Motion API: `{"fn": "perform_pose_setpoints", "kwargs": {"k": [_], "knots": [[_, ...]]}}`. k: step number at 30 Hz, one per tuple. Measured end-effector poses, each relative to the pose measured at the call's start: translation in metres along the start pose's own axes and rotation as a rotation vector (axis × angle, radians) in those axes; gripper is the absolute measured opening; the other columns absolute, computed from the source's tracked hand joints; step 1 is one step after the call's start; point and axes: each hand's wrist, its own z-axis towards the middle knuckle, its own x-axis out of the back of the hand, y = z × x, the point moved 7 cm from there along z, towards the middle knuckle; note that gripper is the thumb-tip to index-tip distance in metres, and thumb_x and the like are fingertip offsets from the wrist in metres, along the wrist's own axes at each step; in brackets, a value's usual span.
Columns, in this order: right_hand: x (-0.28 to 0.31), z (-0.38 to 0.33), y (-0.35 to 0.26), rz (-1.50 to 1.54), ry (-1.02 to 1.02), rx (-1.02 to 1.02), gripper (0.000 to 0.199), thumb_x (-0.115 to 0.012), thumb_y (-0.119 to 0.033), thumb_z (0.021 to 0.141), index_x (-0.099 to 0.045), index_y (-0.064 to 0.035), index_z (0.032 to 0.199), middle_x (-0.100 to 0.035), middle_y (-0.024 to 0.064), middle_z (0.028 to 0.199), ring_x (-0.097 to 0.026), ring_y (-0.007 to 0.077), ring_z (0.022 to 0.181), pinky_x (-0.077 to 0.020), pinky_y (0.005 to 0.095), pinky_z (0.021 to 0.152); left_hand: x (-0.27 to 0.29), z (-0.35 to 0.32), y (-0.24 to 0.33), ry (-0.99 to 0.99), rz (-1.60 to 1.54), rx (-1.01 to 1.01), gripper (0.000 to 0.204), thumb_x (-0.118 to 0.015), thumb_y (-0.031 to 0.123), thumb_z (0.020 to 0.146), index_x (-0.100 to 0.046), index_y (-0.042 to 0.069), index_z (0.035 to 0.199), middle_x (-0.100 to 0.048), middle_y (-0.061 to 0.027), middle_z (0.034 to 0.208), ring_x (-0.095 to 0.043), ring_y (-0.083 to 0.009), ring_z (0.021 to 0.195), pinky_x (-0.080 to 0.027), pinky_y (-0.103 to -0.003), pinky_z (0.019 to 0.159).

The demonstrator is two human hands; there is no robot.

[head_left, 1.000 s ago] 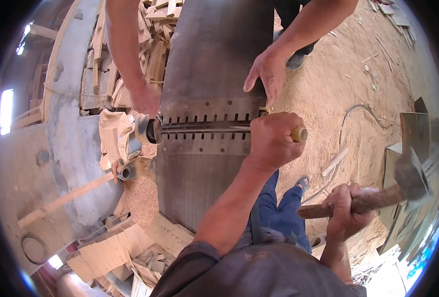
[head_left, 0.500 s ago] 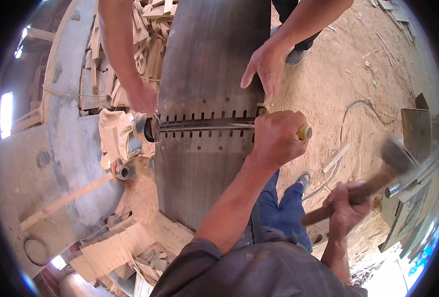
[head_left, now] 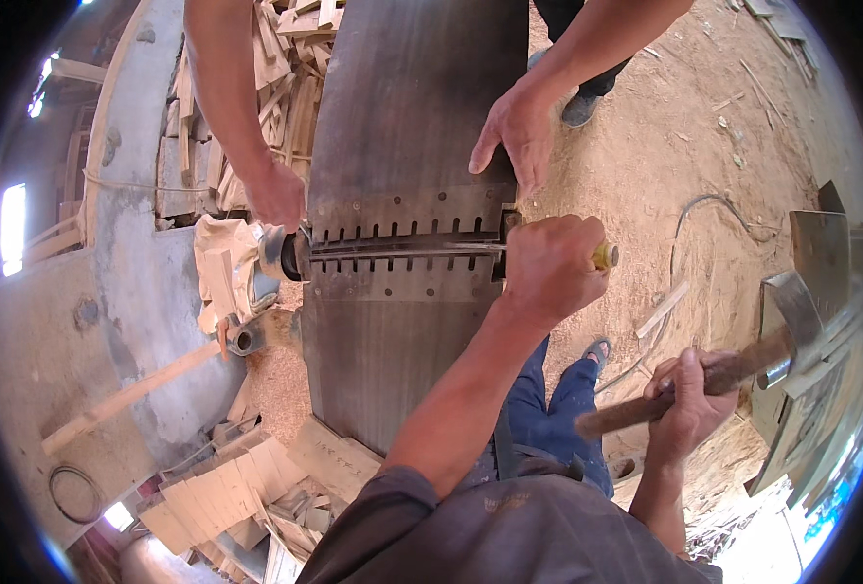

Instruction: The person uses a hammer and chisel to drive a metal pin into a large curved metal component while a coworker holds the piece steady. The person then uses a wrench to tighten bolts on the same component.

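Observation:
My left hand (head_left: 556,268) is closed round a screwdriver, whose yellow handle end (head_left: 605,256) sticks out on the right. Its thin shaft points left into the slot of a dark metal planer table (head_left: 378,341). Notches line both edges of that slot. At the lower right my right hand (head_left: 694,399) grips the wooden handle of a hammer (head_left: 636,414); its heavy metal head is raised well away from the screwdriver. Across the table another person's one hand (head_left: 278,195) is at the slot's left end, and their other hand (head_left: 521,141) hovers near its right end.
Wood offcuts (head_left: 300,127) are heaped at the far left, with stacked boards (head_left: 227,487) at the lower left. A cable (head_left: 680,229) crosses the sawdust-covered floor on the right. Metal sheets (head_left: 821,258) stand at the right edge.
The hammer in my right hand has swung slightly, its head now turned and less blurred. My left hand stays on the screwdriver. The other person's hands have barely shifted.

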Motion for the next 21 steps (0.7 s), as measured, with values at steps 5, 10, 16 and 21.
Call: {"fn": "perform_pose_setpoints", "kwargs": {"k": [5, 10, 16, 21], "knots": [[-0.016, -0.009, 0.054, -0.591, -0.333, -0.283, 0.016, -0.071, -0.001, 0.088, -0.056, -0.0013, 0.092, -0.062, 0.0038, 0.068, -0.059, 0.0115, 0.053, -0.0475, 0.0292, 0.047, 0.004, 0.0, 0.002, 0.03, -0.018, -0.022, 0.017, -0.076, 0.014, 0.066, -0.06, 0.013, 0.071, -0.059, -0.0083, 0.064, -0.062, -0.0315, 0.059, -0.046, -0.043, 0.051], [0.007, 0.003, 0.006, -0.345, -0.127, -0.114, 0.012, -0.065, 0.001, 0.094, -0.054, -0.0037, 0.093, -0.058, 0.0052, 0.068, -0.056, 0.0124, 0.05, -0.046, 0.0274, 0.043, 0.003, -0.007, 0.003, -0.05, 0.008, 0.012, 0.017, -0.076, 0.013, 0.065, -0.06, 0.011, 0.071, -0.059, -0.0082, 0.064, -0.063, -0.0309, 0.059, -0.047, -0.043, 0.052], [0.01, -0.009, 0.007, -0.206, -0.01, 0.091, 0.008, -0.063, -0.003, 0.096, -0.056, -0.0053, 0.093, -0.059, 0.0047, 0.07, -0.056, 0.0107, 0.057, -0.0465, 0.0265, 0.049, 0.011, 0.005, 0.005, 0.051, -0.057, -0.022, 0.018, -0.075, 0.009, 0.065, -0.056, 0.012, 0.068, -0.057, -0.0079, 0.061, -0.062, -0.0299, 0.056, -0.045, -0.043, 0.049], [-0.03, -0.008, 0.035, -0.797, -0.435, -0.211, 0.029, -0.074, -0.01, 0.084, -0.058, 0.0028, 0.103, -0.069, 0.0161, 0.075, -0.07, 0.021, 0.07, -0.0536, 0.0394, 0.063, 0.034, -0.007, -0.017, 0.057, 0.069, 0.003, 0.021, -0.074, 0.007, 0.064, -0.054, 0.013, 0.065, -0.053, -0.0067, 0.059, -0.061, -0.0288, 0.055, -0.044, -0.042, 0.048]]}}
